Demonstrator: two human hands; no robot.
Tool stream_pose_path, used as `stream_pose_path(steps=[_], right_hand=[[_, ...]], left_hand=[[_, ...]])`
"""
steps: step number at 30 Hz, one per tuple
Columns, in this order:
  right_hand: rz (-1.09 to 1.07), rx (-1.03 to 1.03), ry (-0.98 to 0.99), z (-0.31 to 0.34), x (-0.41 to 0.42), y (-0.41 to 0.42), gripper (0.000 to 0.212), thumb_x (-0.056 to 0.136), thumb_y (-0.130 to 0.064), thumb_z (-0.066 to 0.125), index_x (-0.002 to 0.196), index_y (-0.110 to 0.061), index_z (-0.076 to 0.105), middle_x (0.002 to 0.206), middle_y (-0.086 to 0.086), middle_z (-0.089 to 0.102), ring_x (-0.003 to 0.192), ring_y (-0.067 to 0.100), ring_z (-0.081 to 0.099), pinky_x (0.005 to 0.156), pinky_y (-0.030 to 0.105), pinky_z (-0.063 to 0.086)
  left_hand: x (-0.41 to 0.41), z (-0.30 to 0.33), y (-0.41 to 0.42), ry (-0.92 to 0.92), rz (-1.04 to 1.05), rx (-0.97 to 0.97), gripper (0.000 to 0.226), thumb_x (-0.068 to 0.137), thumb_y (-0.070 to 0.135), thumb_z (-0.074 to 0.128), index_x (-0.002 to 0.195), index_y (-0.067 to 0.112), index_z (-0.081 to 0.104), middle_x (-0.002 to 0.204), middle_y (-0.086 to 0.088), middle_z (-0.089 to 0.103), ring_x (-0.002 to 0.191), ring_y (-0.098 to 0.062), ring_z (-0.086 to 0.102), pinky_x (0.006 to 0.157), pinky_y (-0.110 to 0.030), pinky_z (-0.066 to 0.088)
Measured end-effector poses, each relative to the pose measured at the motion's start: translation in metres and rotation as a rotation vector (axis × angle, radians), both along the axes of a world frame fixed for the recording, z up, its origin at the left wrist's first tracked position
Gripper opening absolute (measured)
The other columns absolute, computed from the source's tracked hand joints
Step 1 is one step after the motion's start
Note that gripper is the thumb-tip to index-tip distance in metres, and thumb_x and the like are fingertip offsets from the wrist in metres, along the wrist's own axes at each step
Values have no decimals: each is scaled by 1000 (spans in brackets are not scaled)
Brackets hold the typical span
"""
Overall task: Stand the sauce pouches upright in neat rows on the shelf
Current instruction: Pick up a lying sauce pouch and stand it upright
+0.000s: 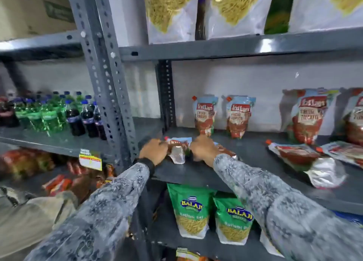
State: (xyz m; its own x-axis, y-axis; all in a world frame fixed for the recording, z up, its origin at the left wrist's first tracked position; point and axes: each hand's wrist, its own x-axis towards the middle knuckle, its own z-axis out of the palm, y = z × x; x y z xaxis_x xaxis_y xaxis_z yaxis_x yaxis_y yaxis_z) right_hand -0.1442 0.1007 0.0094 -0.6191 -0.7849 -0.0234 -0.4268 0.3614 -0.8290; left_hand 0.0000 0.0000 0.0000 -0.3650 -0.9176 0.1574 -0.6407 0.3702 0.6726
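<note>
On the grey metal shelf (251, 152) two small tomato sauce pouches (205, 115) (238, 117) stand upright at the back. Two bigger pouches (307, 115) (356, 115) stand at the back right. A small pouch (178, 149) lies flat near the shelf's front left corner. My left hand (154, 150) grips its left side. My right hand (203, 149) rests on its right side and covers a second flat pouch (226, 150), partly hidden. Two large pouches (306, 160) (345, 151) lie flat at the right.
A perforated steel upright (110, 80) stands just left of my hands. Soda bottles (59, 115) fill the left shelf. Noodle bags (170, 11) sit on the shelf above, green snack bags (193, 209) below. The shelf's middle, between the small and large pouches, is bare.
</note>
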Motion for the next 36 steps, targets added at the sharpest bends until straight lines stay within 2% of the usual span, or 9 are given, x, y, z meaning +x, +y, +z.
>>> stream_pose_path(steps=[3,6,9,12,16,22,25,29,36], right_hand=[[-53,9,-219,0,-6,-24,28,97,3,60,124,8,64,131,30,66,113,48,72,82,47,65],[-107,17,-344,-1,-13,-41,24,96,6,63,119,8,66,118,29,73,84,42,77,59,44,66],[-136,15,-398,-1,-18,-49,7,95,11,60,100,6,62,88,21,72,57,29,67,34,29,54],[-139,-14,-513,0,-23,-54,15,92,16,64,90,2,63,77,15,71,57,26,68,39,32,57],[-129,-42,-576,7,-33,-55,20,94,17,61,98,-2,66,81,12,73,57,23,69,39,30,56],[-126,-233,-501,24,-49,-60,20,96,5,66,115,4,69,112,20,77,80,31,75,63,43,64],[-109,-329,-375,19,-51,-67,9,96,1,64,101,-4,69,119,24,75,99,34,75,92,47,64],[-154,-347,-338,-3,-46,-72,30,93,11,62,74,-12,64,80,6,73,72,16,69,69,23,64],[-158,-303,-375,-15,-42,-73,23,92,7,66,80,-12,69,87,9,78,96,34,79,84,53,66]], left_hand=[[-15,-6,-22,205,75,331,35,95,21,57,112,-3,75,103,-22,79,90,-37,78,69,-42,66],[-29,-14,-33,420,98,567,36,99,15,57,132,4,67,124,-17,73,107,-36,74,45,-32,55],[-36,-20,-46,527,73,696,37,100,14,60,136,5,63,132,-18,70,118,-38,70,71,-44,62],[-41,-28,-54,664,69,791,34,97,11,69,128,-2,66,128,-21,71,116,-39,70,97,-55,57],[-44,-23,-58,733,134,680,19,97,-1,60,80,9,62,101,-15,69,98,-27,65,89,-41,56],[-54,11,-50,901,212,398,21,91,-4,63,85,7,81,65,1,75,52,-9,66,52,-16,51],[-55,12,-43,1012,251,292,16,92,0,67,96,12,77,84,-4,74,62,-11,66,51,-17,54],[-53,-10,-37,1007,292,261,19,95,0,63,91,16,71,88,-4,74,69,-13,68,56,-19,57],[-48,-29,-31,968,259,243,21,98,0,58,111,8,72,102,-9,76,83,-19,69,78,-31,57]])
